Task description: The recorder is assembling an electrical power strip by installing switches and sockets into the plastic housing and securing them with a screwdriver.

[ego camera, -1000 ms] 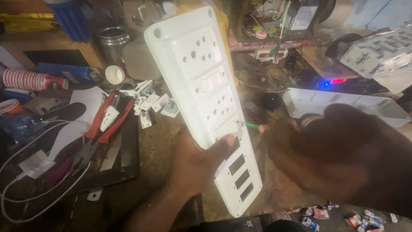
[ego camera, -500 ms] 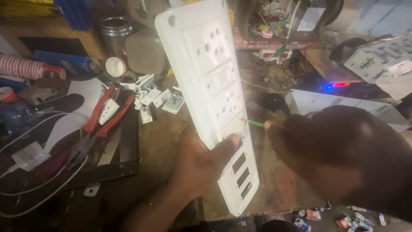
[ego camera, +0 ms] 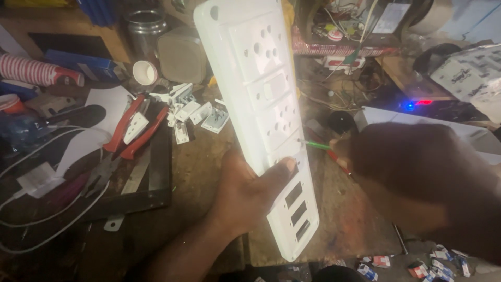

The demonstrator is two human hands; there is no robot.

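My left hand [ego camera: 245,196] grips a long white socket board [ego camera: 259,99] from behind, thumb pressed on its front near the lower sockets. The board stands nearly upright, tilted a little left at the top, with round pin holes, a switch and three empty rectangular slots near its bottom end. My right hand [ego camera: 417,177] is closed on a thin green-shafted screwdriver [ego camera: 315,144]. Its tip touches the board's right edge, about level with my left thumb.
Red-handled pliers [ego camera: 133,130] lie on the cluttered workbench [ego camera: 198,162] at the left, beside small white switch parts [ego camera: 193,109] and white cables [ego camera: 42,183]. A steel can [ego camera: 143,26] and a white cup [ego camera: 145,72] stand behind. A device with a blue light [ego camera: 409,106] sits at right.
The board has swung more upright and moved right and up in view. My right hand with the screwdriver stays at the board's right edge.
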